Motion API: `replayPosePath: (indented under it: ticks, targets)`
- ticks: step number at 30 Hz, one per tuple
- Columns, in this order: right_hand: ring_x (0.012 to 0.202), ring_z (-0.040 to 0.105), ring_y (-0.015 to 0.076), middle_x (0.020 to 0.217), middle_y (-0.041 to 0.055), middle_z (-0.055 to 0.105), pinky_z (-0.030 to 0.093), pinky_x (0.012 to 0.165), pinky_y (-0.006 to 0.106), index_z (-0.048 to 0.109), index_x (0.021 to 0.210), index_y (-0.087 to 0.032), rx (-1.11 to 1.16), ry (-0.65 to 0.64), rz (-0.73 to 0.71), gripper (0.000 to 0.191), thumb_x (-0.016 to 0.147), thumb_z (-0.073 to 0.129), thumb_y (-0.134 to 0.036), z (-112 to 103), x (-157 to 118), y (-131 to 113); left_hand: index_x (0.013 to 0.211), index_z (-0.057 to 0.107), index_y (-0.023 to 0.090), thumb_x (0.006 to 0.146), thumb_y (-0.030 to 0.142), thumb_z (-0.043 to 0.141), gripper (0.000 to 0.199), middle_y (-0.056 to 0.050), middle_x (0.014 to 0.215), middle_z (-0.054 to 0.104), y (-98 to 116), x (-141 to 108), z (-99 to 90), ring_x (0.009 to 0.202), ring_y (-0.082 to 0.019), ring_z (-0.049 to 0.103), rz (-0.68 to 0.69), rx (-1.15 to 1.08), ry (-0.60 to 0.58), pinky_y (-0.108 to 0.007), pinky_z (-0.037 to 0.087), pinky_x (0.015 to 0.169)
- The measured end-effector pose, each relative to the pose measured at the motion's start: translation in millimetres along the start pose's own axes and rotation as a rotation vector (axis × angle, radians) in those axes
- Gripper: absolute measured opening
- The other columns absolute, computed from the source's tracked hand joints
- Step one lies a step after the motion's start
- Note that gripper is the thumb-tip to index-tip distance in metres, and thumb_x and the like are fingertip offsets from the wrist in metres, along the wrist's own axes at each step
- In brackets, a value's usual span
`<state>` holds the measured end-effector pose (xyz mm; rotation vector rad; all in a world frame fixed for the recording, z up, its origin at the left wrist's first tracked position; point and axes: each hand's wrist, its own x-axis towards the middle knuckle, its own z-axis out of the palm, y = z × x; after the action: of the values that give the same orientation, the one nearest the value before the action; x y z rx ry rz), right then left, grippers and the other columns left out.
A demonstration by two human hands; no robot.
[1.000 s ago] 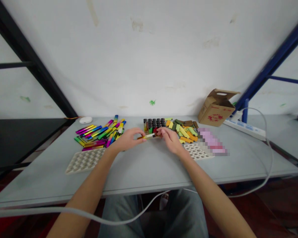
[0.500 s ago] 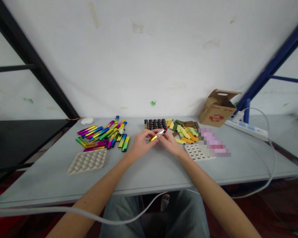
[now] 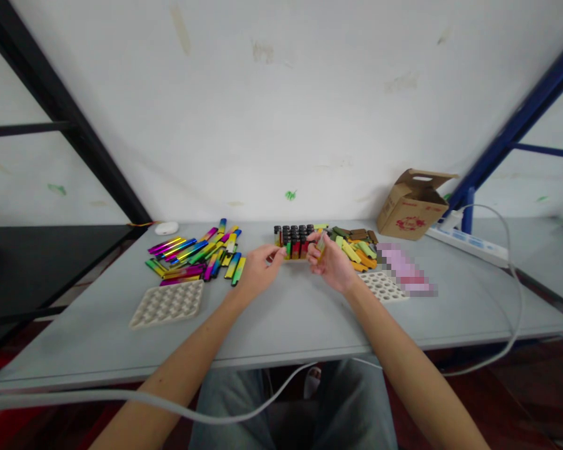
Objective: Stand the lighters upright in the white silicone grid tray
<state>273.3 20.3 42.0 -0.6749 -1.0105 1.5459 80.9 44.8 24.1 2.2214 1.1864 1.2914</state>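
Observation:
My right hand (image 3: 333,265) is closed on a small yellowish lighter (image 3: 321,245), held tilted above the table. To its left, my left hand (image 3: 261,269) is raised with thumb and fingertips pressed together; whatever sits between them is too small to name. Behind the hands, rows of black-topped lighters (image 3: 296,236) stand upright in a block, partly hidden by my right hand. Shiny multicoloured lighters (image 3: 192,253) lie in a loose pile at the left. Green, orange and brown pieces (image 3: 356,247) are heaped to the right of the block.
A pale moulded tray (image 3: 167,304) lies front left and a perforated one (image 3: 385,287) front right. Further right are a pink blurred item (image 3: 403,265), an open cardboard box (image 3: 413,209) and a power strip (image 3: 471,245). A white cable (image 3: 187,411) crosses my lap.
My hands have moved apart. The lighter that was between both hands is now in my right hand alone, turned more upright. More of the standing rows shows between the hands.

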Motion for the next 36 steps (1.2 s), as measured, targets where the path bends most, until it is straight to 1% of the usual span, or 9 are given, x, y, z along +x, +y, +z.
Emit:
replayPosePath:
  ticks: [4, 7, 11, 21, 26, 29, 32, 34, 36]
  targets:
    - [0.043, 0.026, 0.0085, 0.057, -0.0061, 0.030, 0.020, 0.036, 0.017, 0.051, 0.083, -0.021, 0.072, -0.080, 0.182, 0.054, 0.085, 0.033, -0.072, -1, -3, -8, 0.076, 0.067, 0.017, 0.093, 0.039, 0.045, 0.036, -0.003, 0.072, 0.068, 1, -2, 1.0, 0.067, -0.016, 0.059, 0.028, 0.055, -0.041, -0.027, 0.045, 0.066]
    - [0.041, 0.015, 0.0076, 0.050, -0.0077, 0.023, 0.018, 0.036, 0.018, 0.041, 0.066, -0.021, 0.096, -0.129, 0.245, 0.059, 0.086, 0.025, -0.074, -3, -2, -8, 0.072, 0.066, 0.017, 0.094, 0.040, 0.043, 0.039, -0.003, 0.069, 0.066, 0, -3, 2.0, 0.066, -0.015, 0.058, 0.041, 0.087, -0.062, -0.026, 0.044, 0.065]
    - [0.039, 0.013, 0.0072, 0.046, -0.0079, 0.020, 0.017, 0.036, 0.018, 0.032, 0.057, -0.021, 0.116, -0.191, 0.278, 0.058, 0.088, 0.025, -0.069, -6, 0, -5, 0.070, 0.065, 0.017, 0.095, 0.041, 0.041, 0.042, -0.002, 0.066, 0.065, -2, -3, 2.4, 0.063, -0.014, 0.057, 0.041, 0.100, -0.072, -0.026, 0.043, 0.063]
    - [0.038, 0.019, 0.0086, 0.045, -0.0058, 0.023, 0.021, 0.038, 0.020, 0.034, 0.052, -0.021, 0.102, -0.222, 0.266, 0.056, 0.086, 0.024, -0.064, -8, 1, 0, 0.071, 0.067, 0.017, 0.095, 0.042, 0.041, 0.043, -0.003, 0.066, 0.065, -4, -4, 3.8, 0.061, -0.014, 0.056, 0.031, 0.096, -0.103, -0.026, 0.043, 0.062]
    - [0.048, 0.039, 0.0112, 0.060, -0.0015, 0.039, 0.029, 0.043, 0.021, 0.053, 0.072, -0.018, 0.111, -0.183, 0.213, 0.049, 0.089, 0.028, -0.057, -5, -1, -2, 0.072, 0.067, 0.017, 0.095, 0.041, 0.040, 0.042, -0.003, 0.067, 0.065, -3, -4, 2.7, 0.061, -0.014, 0.056, 0.027, 0.103, -0.108, -0.026, 0.041, 0.062]
    - [0.059, 0.049, 0.0131, 0.069, 0.0009, 0.047, 0.037, 0.048, 0.022, 0.056, 0.087, -0.018, 0.073, -0.161, 0.195, 0.039, 0.091, 0.035, -0.051, -4, -2, -2, 0.073, 0.067, 0.016, 0.095, 0.040, 0.040, 0.042, -0.003, 0.067, 0.065, -2, -3, 1.7, 0.062, -0.014, 0.056, 0.031, 0.105, -0.105, -0.026, 0.040, 0.062]
    - [0.069, 0.057, 0.0142, 0.078, 0.0024, 0.057, 0.044, 0.055, 0.023, 0.053, 0.089, -0.021, 0.026, -0.132, 0.154, 0.030, 0.088, 0.048, -0.051, -3, -2, -1, 0.073, 0.067, 0.016, 0.095, 0.040, 0.041, 0.042, -0.002, 0.066, 0.064, -2, -3, 1.3, 0.061, -0.014, 0.055, 0.030, 0.097, -0.098, -0.026, 0.038, 0.061]
    - [0.065, 0.059, 0.0144, 0.080, 0.0023, 0.062, 0.044, 0.051, 0.023, 0.050, 0.090, -0.022, -0.003, -0.120, 0.131, 0.034, 0.082, 0.059, -0.054, -3, -2, 1, 0.071, 0.066, 0.016, 0.095, 0.040, 0.040, 0.043, -0.002, 0.064, 0.063, -3, -3, 1.4, 0.061, -0.014, 0.055, 0.025, 0.097, -0.094, -0.026, 0.038, 0.060]
    - [0.053, 0.053, 0.0116, 0.076, 0.0012, 0.065, 0.037, 0.043, 0.020, 0.049, 0.091, -0.023, -0.037, -0.103, 0.114, 0.041, 0.076, 0.066, -0.057, -3, -2, 4, 0.070, 0.065, 0.016, 0.096, 0.040, 0.040, 0.044, -0.002, 0.063, 0.062, -4, -3, 1.8, 0.060, -0.014, 0.054, 0.022, 0.103, -0.093, -0.026, 0.038, 0.060]
